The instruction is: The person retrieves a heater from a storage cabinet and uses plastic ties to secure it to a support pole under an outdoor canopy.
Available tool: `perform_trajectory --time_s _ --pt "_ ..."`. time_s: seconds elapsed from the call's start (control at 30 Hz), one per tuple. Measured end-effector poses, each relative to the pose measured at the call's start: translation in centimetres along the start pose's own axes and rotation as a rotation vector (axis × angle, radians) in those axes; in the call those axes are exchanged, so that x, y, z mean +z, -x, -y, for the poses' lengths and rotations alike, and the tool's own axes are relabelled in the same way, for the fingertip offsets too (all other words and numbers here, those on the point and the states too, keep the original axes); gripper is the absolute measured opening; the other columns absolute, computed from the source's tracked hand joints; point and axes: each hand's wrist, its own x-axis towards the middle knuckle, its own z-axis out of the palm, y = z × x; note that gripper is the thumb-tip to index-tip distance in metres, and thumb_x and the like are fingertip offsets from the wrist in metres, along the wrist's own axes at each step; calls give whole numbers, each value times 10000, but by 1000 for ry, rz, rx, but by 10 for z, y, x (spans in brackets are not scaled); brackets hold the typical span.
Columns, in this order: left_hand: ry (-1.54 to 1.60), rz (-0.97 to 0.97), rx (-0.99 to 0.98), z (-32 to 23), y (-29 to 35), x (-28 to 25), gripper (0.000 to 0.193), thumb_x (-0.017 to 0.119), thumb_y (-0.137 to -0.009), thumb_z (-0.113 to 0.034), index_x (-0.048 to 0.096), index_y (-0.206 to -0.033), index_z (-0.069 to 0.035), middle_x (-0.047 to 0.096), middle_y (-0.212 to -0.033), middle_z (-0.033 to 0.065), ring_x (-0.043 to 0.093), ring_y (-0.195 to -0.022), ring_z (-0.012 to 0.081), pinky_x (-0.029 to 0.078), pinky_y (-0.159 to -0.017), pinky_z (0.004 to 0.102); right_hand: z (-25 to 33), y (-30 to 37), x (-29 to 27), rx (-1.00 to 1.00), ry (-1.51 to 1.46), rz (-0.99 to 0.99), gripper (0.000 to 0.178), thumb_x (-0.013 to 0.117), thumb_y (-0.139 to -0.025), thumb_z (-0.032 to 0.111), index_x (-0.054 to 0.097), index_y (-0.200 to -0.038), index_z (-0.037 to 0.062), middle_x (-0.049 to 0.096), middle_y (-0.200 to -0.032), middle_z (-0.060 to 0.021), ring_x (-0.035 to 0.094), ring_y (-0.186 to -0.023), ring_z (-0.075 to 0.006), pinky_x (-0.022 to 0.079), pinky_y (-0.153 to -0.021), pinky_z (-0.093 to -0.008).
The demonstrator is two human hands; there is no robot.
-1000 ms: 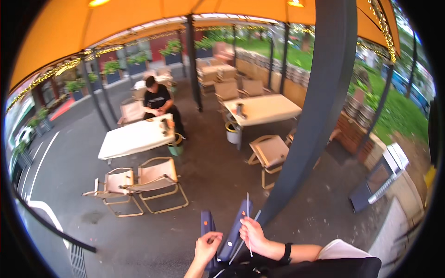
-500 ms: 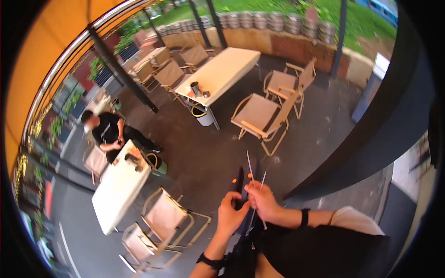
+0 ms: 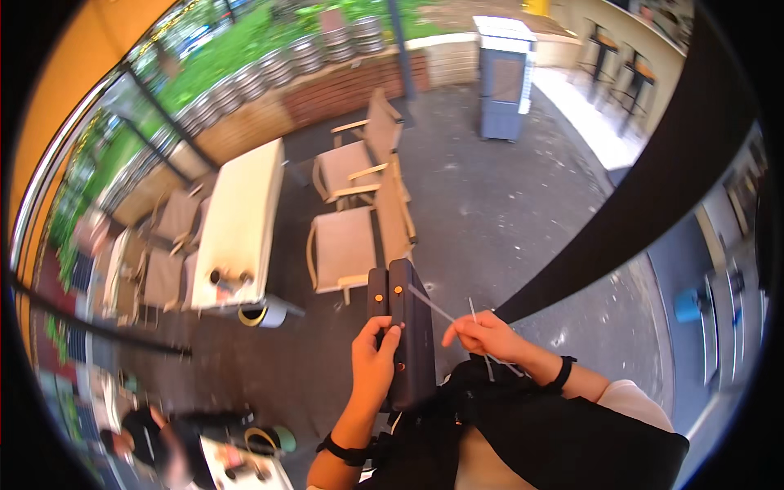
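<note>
My left hand (image 3: 376,351) is closed around a pair of slim black cases (image 3: 416,351) with small orange round spots, standing side by side in front of me. The fingers wrap the left side and the thumb lies along the front. To the right, my right hand (image 3: 492,336) pinches several thin whitish strips (image 3: 439,305). They stick out of the fist in different directions, one of them reaching toward the top of the right-hand case. What the strips are cannot be made out for sure. A black band circles each of my wrists.
Tan folding chairs (image 3: 343,243) stand ahead, beside a pale long table (image 3: 238,216) with a bucket (image 3: 263,314) near its end. A grey appliance (image 3: 502,90) is farther back. A dark post (image 3: 604,220) rises at right. Another person (image 3: 151,437) is at lower left.
The view has swung to the right, so tables and the other person shift left. My right hand has moved away from my left, and the black cases now show their broad sides.
</note>
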Motion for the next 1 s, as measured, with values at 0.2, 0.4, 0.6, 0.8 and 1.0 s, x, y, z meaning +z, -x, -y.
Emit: perform_trajectory --time_s 0.2,0.4,0.6,0.8,1.0 --pt "-265 530 44 -26 -65 -28 89 603 -940 -81 640 -980 -11 597 -831 -33 489 -698 11 422 -593 223 2 -8 60 111 -254 -213 346 431 -1056 230 660 -1080 -29 320 -573 68 285 -501 -42 214 -459 -222" --pt "-489 900 320 -44 -114 -25 85 631 -893 -62 627 -964 -16 580 -791 69 568 -698 145 440 -627 284 -2 -56 115 -298 -625 -608 164 434 -1066 239 538 -1019 121 338 -647 70 261 -524 -39 195 -461 -221" --pt "-322 1138 270 -42 -137 7 71 608 -895 -59 612 -952 -16 605 -783 50 577 -689 136 445 -620 285 10 -56 122 -522 -963 -679 261 419 -1067 218 539 -1273 111 352 -698 61 247 -541 -48 194 -477 -217" --pt "-322 1244 -176 -52 -136 53 182 522 -928 -113 560 -1103 -85 550 -727 9 481 -517 57 377 -439 208 -3 -37 109 -631 -712 -815 259 441 -1063 218 572 -1229 70 342 -682 73 273 -563 -38 211 -493 -212" --pt "-257 1309 -147 -64 -132 103 271 532 -952 -154 591 -1213 -107 588 -775 6 433 -491 54 324 -400 210 13 -17 93 -606 -478 -1048 192 475 -1054 210 596 -983 79 384 -691 84 316 -598 -16 253 -521 -207"
